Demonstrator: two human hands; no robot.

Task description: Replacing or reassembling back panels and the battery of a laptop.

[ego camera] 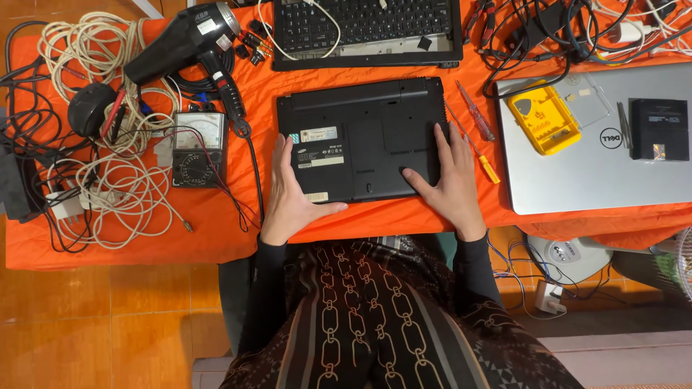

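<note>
Orange cloth is covering the worktop [216,238], tiled floor showing below it. Nearest: both hands are resting flat on a black laptop [360,137] lying upside down, centred at the worktop's near edge. Left hand [292,194] is lying open, fingers along the laptop's left edge, thumb pressing the near edge, gripping nothing. Right hand [450,180] is lying open too, palm on the near right corner, fingers spread across the base. Just right of it, two screwdrivers [476,130] are lying side by side. Further right, a silver laptop [577,180] is sitting closed, carrying a yellow tool case [542,119] and a black drive [659,130]. Left side: an analogue multimeter [198,150], tangled white cables [122,187], a black hair dryer [187,43]. Far edge: a bare keyboard assembly [367,29].
</note>
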